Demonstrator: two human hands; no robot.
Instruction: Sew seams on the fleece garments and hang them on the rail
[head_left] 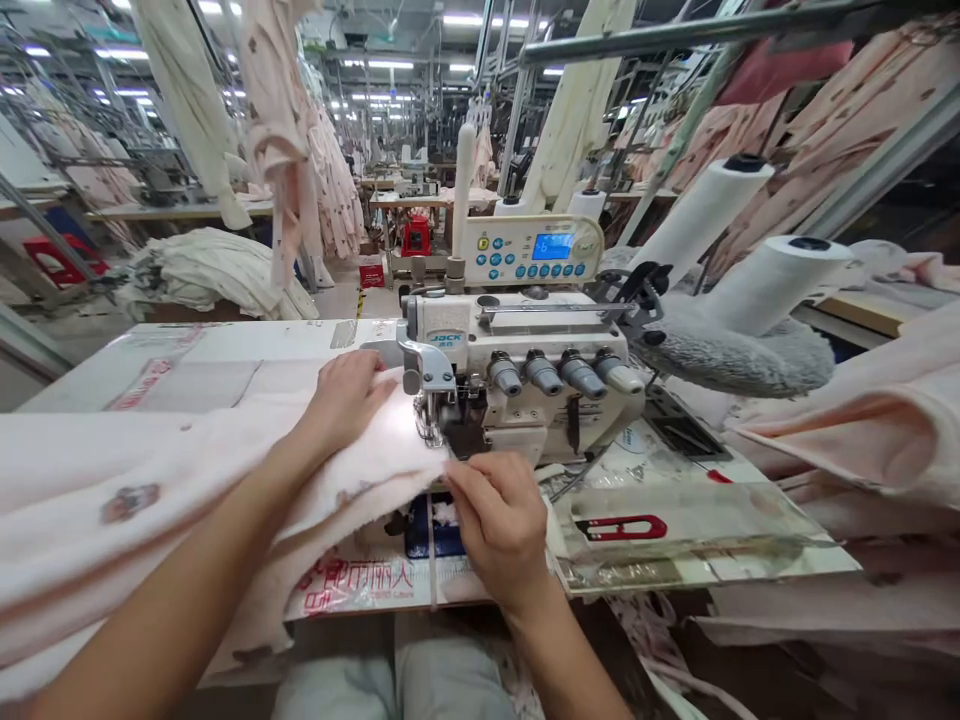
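Pale-pink printed plush fabric lay at the white metal sewing machine, the right hand pinching its edge, the left hand resting on it, fingers extended. Feeding seemed in hand, next calling for aligned edges.

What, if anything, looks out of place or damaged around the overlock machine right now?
Nothing looks spilled or plainly damaged. One untidy spot: pale strips dangle loosely bunched below the tabletop's front edge, to the right of the right hand, unlike the pink cloth laid out under the left hand.
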